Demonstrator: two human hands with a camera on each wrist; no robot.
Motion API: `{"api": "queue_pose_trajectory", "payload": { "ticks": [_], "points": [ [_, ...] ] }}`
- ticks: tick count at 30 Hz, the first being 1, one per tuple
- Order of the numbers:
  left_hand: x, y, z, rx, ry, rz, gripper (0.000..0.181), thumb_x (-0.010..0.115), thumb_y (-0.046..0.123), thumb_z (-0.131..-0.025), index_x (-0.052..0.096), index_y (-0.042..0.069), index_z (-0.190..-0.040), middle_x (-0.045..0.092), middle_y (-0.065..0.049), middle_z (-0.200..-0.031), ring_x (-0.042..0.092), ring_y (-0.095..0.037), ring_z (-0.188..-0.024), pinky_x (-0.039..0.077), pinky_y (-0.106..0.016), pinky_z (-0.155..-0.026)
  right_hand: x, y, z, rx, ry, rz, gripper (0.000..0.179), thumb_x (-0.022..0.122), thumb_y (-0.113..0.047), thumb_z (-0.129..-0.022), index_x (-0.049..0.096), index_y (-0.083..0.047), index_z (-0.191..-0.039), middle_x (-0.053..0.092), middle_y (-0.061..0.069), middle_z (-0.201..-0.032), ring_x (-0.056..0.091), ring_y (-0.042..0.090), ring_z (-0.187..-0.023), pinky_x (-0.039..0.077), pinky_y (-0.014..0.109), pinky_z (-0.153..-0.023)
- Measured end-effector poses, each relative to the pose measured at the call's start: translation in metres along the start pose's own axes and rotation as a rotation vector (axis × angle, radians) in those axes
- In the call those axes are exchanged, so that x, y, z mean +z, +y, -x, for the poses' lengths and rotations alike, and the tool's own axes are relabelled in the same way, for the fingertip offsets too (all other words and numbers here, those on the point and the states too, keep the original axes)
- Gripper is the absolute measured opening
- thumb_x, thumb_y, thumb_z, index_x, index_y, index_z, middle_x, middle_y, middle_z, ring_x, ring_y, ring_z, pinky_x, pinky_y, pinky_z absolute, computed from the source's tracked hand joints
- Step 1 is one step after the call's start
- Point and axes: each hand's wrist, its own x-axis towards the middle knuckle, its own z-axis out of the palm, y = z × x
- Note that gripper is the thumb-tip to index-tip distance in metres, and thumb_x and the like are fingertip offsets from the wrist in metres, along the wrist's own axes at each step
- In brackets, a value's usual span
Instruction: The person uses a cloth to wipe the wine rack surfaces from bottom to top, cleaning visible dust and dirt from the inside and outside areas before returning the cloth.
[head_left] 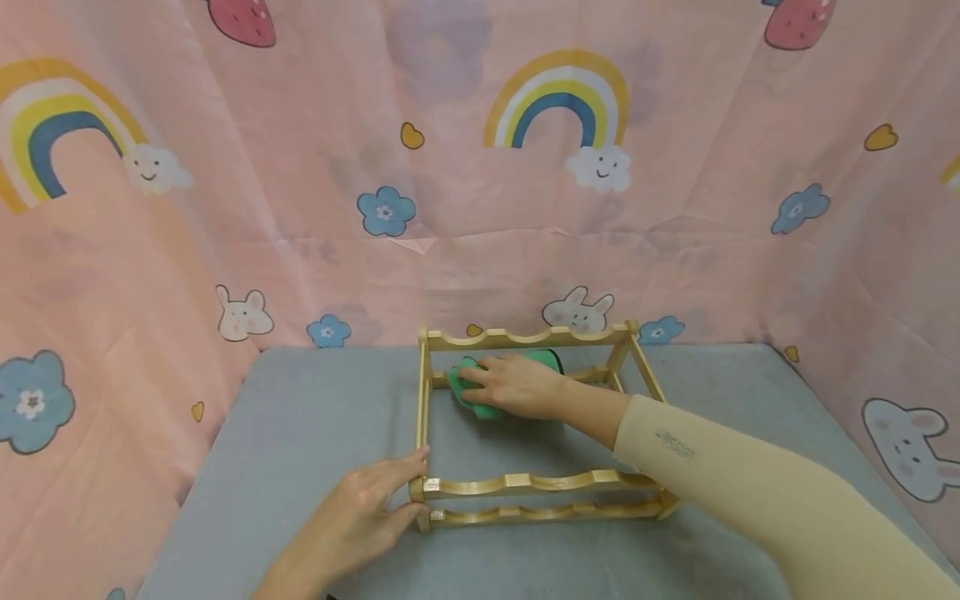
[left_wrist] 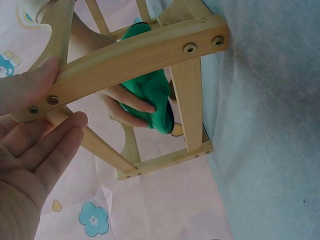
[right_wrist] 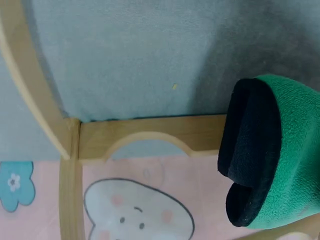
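Observation:
A light wooden rack with scalloped rails stands on the grey-covered table. My left hand holds its near left corner; in the left wrist view the thumb lies on one side of the corner post and the fingers on the other. Inside the rack's frame, toward the back rail, my right hand grips a folded green cloth with black edging. The right wrist view shows the cloth's dark folded end beside the scalloped rail, but not the right fingers.
A grey cloth covers the table. Pink patterned curtains hang behind it and at both sides. The right forearm, in a beige sleeve, passes over the rack's right side.

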Motion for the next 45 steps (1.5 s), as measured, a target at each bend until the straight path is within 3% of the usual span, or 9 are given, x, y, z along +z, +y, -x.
{"api": "queue_pose_trajectory", "payload": {
  "ticks": [4, 7, 16, 20, 26, 30, 33, 37, 45],
  "points": [
    [-0.001, 0.001, 0.0, -0.009, -0.008, -0.003, 0.06, 0.095, -0.006, -0.065, 0.072, 0.003, -0.12, 0.072, -0.015, -0.128, 0.076, -0.025, -0.101, 0.063, -0.032, -0.086, 0.009, 0.001, -0.011, 0.042, -0.094, -0.033, 0.051, 0.071, -0.011, -0.101, 0.06, -0.022, -0.149, 0.048, 0.009, -0.158, 0.059, 0.033, -0.131, 0.055, 0.04, -0.106],
    [-0.002, 0.0, 0.001, -0.001, 0.002, -0.016, 0.061, 0.095, -0.006, -0.064, 0.072, 0.002, -0.12, 0.072, -0.015, -0.127, 0.076, -0.025, -0.1, 0.063, -0.031, -0.086, 0.014, 0.001, -0.02, 0.051, -0.114, -0.03, 0.053, 0.069, -0.012, -0.101, 0.057, -0.023, -0.152, 0.045, 0.008, -0.161, 0.057, 0.034, -0.134, 0.054, 0.042, -0.107],
    [-0.001, -0.001, 0.001, 0.015, 0.012, -0.028, 0.06, 0.096, -0.005, -0.064, 0.072, 0.003, -0.119, 0.073, -0.015, -0.126, 0.076, -0.025, -0.101, 0.062, -0.029, -0.087, 0.024, -0.002, -0.03, -0.066, -0.168, 0.236, 0.049, 0.07, -0.02, -0.102, 0.059, -0.032, -0.148, 0.051, 0.004, -0.153, 0.062, 0.021, -0.112, 0.059, 0.031, -0.083],
    [-0.001, -0.001, -0.001, 0.01, 0.007, -0.025, 0.061, 0.096, -0.005, -0.065, 0.072, 0.002, -0.12, 0.073, -0.015, -0.125, 0.076, -0.024, -0.1, 0.062, -0.028, -0.086, 0.025, 0.003, -0.022, -0.085, -0.189, 0.294, 0.047, 0.07, -0.021, -0.102, 0.061, -0.032, -0.147, 0.053, 0.005, -0.146, 0.062, 0.02, -0.108, 0.058, 0.028, -0.077],
    [-0.001, -0.001, -0.002, -0.003, -0.013, -0.02, 0.059, 0.096, -0.003, -0.066, 0.072, 0.002, -0.121, 0.073, -0.014, -0.125, 0.076, -0.024, -0.102, 0.062, -0.03, -0.087, 0.025, 0.01, -0.002, -0.075, -0.239, 0.278, 0.046, 0.073, -0.015, -0.099, 0.063, -0.028, -0.143, 0.055, 0.007, -0.138, 0.065, 0.022, -0.11, 0.058, 0.025, -0.068],
    [-0.001, 0.0, -0.002, -0.016, -0.023, -0.025, 0.061, 0.095, -0.003, -0.067, 0.072, 0.001, -0.123, 0.074, -0.013, -0.126, 0.076, -0.023, -0.102, 0.063, -0.032, -0.086, 0.02, 0.014, 0.012, -0.06, -0.257, 0.26, 0.044, 0.074, -0.011, -0.097, 0.067, -0.026, -0.138, 0.056, 0.009, -0.134, 0.066, 0.021, -0.1, 0.055, 0.023, -0.06],
    [-0.001, 0.0, -0.002, -0.019, -0.025, -0.02, 0.062, 0.095, -0.004, -0.067, 0.071, 0.001, -0.124, 0.074, -0.013, -0.125, 0.076, -0.024, -0.103, 0.063, -0.034, -0.085, 0.016, 0.017, 0.023, -0.042, -0.296, 0.251, 0.045, 0.075, -0.01, -0.096, 0.068, -0.026, -0.138, 0.056, 0.009, -0.137, 0.066, 0.022, -0.098, 0.054, 0.023, -0.059],
    [-0.001, 0.001, -0.002, -0.025, -0.027, -0.013, 0.063, 0.095, -0.005, -0.066, 0.071, 0.001, -0.123, 0.074, -0.013, -0.125, 0.076, -0.024, -0.103, 0.064, -0.034, -0.085, 0.011, 0.018, 0.033, 0.008, -0.359, 0.25, 0.051, 0.076, -0.011, -0.096, 0.065, -0.027, -0.143, 0.053, 0.01, -0.15, 0.068, 0.025, -0.107, 0.058, 0.025, -0.063],
    [-0.002, 0.002, -0.002, -0.039, -0.029, -0.019, 0.064, 0.095, -0.005, -0.066, 0.071, 0.002, -0.124, 0.074, -0.012, -0.124, 0.076, -0.024, -0.103, 0.064, -0.037, -0.084, 0.013, 0.018, 0.031, -0.001, -0.268, 0.238, 0.047, 0.076, -0.009, -0.096, 0.067, -0.022, -0.14, 0.055, 0.013, -0.146, 0.067, 0.026, -0.105, 0.06, 0.028, -0.07]
  ]
}}
